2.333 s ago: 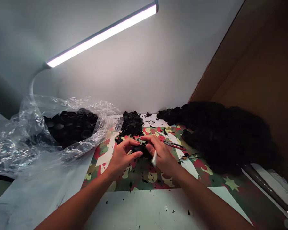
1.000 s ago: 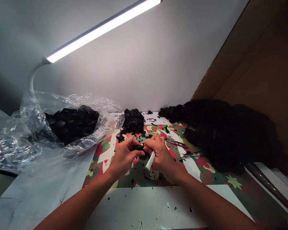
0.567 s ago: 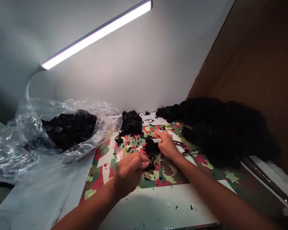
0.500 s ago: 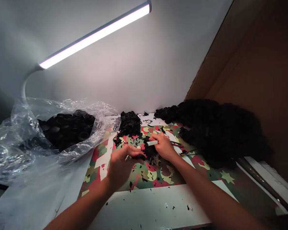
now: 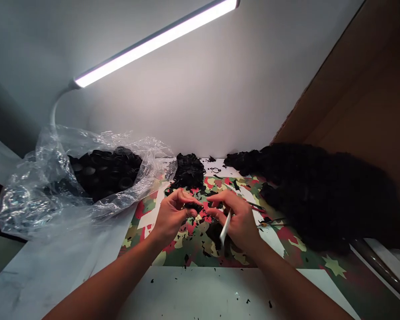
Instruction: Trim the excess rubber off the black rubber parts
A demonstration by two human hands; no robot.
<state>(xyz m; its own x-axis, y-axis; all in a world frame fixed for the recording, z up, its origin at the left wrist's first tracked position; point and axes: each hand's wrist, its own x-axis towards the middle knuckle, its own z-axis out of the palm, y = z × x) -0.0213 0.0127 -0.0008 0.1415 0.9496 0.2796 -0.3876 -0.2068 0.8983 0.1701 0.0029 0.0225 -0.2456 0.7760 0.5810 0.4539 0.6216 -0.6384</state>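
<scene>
My left hand (image 5: 171, 216) is closed in a pinch on a small black part (image 5: 194, 207), held just above a camouflage-patterned mat (image 5: 280, 235). My right hand (image 5: 240, 221) is next to it, fingers curled around a thin white tool (image 5: 225, 228) that points down toward me, its fingertips reaching to the black part. Black trimmings (image 5: 216, 231) lie on the mat under the hands.
A clear plastic bag (image 5: 36, 191) of black round parts (image 5: 106, 171) lies at the left. A small heap of black scraps (image 5: 188, 171) is behind the hands, a big black pile (image 5: 323, 191) at the right beside a cardboard wall (image 5: 363, 102). Red-handled snips (image 5: 256, 206) lie on the mat. A lamp bar (image 5: 153, 42) hangs overhead.
My hands, apart half a second ago, have come together again. The left hand has brought a black part up; the right hand has swung the white tool from pointing left to pointing down.
</scene>
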